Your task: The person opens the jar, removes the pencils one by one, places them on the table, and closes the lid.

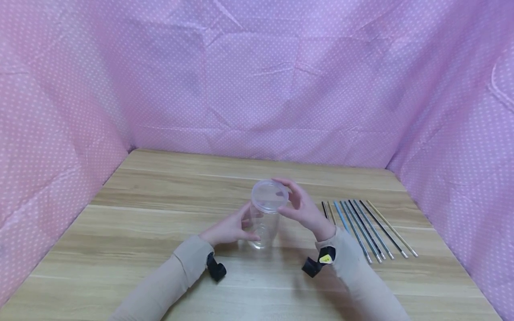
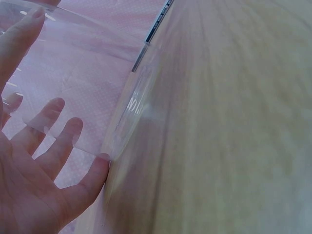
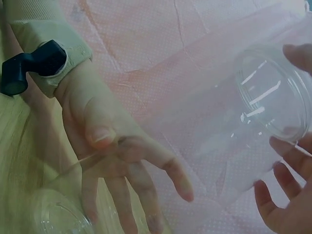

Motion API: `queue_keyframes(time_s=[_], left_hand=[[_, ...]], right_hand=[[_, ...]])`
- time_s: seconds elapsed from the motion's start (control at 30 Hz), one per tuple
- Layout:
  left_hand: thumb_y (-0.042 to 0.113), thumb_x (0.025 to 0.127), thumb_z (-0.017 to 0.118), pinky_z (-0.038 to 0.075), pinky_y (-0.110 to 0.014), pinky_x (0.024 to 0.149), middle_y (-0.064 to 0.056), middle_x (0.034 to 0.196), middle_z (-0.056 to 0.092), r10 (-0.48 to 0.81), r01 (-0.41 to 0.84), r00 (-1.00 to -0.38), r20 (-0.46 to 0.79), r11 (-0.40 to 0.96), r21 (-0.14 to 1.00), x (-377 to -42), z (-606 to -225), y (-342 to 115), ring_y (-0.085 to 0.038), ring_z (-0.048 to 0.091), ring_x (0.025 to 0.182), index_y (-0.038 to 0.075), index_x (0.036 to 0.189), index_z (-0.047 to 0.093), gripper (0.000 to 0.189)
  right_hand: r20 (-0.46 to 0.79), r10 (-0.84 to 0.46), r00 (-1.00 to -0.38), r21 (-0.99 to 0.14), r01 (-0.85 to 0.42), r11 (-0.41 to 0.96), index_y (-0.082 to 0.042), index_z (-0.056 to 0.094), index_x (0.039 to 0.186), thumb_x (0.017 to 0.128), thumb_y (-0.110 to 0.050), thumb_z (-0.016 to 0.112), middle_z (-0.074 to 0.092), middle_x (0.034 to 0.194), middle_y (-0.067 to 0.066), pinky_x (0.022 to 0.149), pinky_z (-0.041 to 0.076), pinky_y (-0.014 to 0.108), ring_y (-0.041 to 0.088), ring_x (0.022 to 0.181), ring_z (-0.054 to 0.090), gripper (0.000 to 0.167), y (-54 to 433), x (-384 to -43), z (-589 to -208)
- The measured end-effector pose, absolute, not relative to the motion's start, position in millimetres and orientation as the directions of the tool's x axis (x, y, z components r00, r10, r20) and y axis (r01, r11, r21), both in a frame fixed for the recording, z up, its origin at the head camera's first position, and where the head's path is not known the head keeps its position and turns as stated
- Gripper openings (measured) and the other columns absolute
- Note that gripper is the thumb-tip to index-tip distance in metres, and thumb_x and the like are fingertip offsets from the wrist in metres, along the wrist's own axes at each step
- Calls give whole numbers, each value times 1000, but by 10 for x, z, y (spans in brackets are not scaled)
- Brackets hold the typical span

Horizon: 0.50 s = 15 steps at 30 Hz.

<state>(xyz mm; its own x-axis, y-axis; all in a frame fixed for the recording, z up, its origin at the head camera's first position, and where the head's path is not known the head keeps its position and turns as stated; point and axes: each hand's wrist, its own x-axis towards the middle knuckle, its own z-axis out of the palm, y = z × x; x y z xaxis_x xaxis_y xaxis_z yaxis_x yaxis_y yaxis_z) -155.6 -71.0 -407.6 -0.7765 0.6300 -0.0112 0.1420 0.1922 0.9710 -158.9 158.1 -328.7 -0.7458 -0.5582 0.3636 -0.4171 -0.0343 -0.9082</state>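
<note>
A tall clear plastic cup [image 1: 270,227] stands upright over the middle of the table, its wide round top uppermost. Low on its left side, my left hand [image 1: 229,227] holds it, thumb in front and the other fingers behind. My right hand [image 1: 303,209] grips the top rim from the right, with the thumb on the near side and fingers on the far side. In the right wrist view, the left hand's fingers show through the transparent cup wall [image 3: 214,126]. The left wrist view has the cup's base [image 2: 131,114] right at the tabletop, beside the little finger.
Several pencils [image 1: 365,232] with pale ends lie side by side, to the right of the cup and partly behind the right forearm. The wood-grain table [image 1: 160,196] is enclosed by pink dotted cloth [image 1: 249,89] at the back and sides. Each wrist wears a black strap-on device [image 1: 217,267].
</note>
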Motion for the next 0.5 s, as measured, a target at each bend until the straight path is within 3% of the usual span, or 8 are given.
queue_keyframes(time_s=[0.13,0.2,0.33,0.4,0.5], left_hand=[[11,77,77,32,-50,112,-12,150,36,627,137,-779,-11,188,973,-1556,-4061,-706,-31,37,136,29,152,9,103],[10,77,77,32,-49,113,-11,150,35,627,143,-779,-4,183,973,-1555,-4056,-703,-31,37,136,28,152,9,102],[9,77,76,31,-49,113,-9,152,32,633,151,-774,8,172,973,-1560,-4053,-700,-30,36,137,27,152,9,102],[9,78,76,31,-49,113,-9,152,32,634,146,-773,4,172,974,-1563,-4055,-700,-31,36,137,27,152,10,102],[10,78,76,32,-50,112,-11,151,34,630,124,-776,-17,179,976,-1562,-4054,-702,-33,36,136,27,152,9,102]], right_hand=[[327,-442,-835,-902,-415,116,5,43,132,75,-2,74,47,133,21,98,43,43,29,117,50,65,1541,-1518,-3247],[324,-389,-862,-894,-414,173,3,46,129,71,2,77,49,132,20,95,45,45,36,115,51,65,1517,-1485,-3237],[360,-318,-877,-862,-443,246,4,49,123,65,3,81,53,128,19,98,43,48,37,112,53,67,1481,-1445,-3239],[380,-309,-872,-850,-461,254,5,48,123,64,-1,83,54,127,20,99,43,49,37,113,53,69,1478,-1438,-3244],[400,-337,-852,-845,-485,226,5,45,130,65,-26,86,51,130,22,99,44,44,33,116,49,83,1492,-1453,-3260]])
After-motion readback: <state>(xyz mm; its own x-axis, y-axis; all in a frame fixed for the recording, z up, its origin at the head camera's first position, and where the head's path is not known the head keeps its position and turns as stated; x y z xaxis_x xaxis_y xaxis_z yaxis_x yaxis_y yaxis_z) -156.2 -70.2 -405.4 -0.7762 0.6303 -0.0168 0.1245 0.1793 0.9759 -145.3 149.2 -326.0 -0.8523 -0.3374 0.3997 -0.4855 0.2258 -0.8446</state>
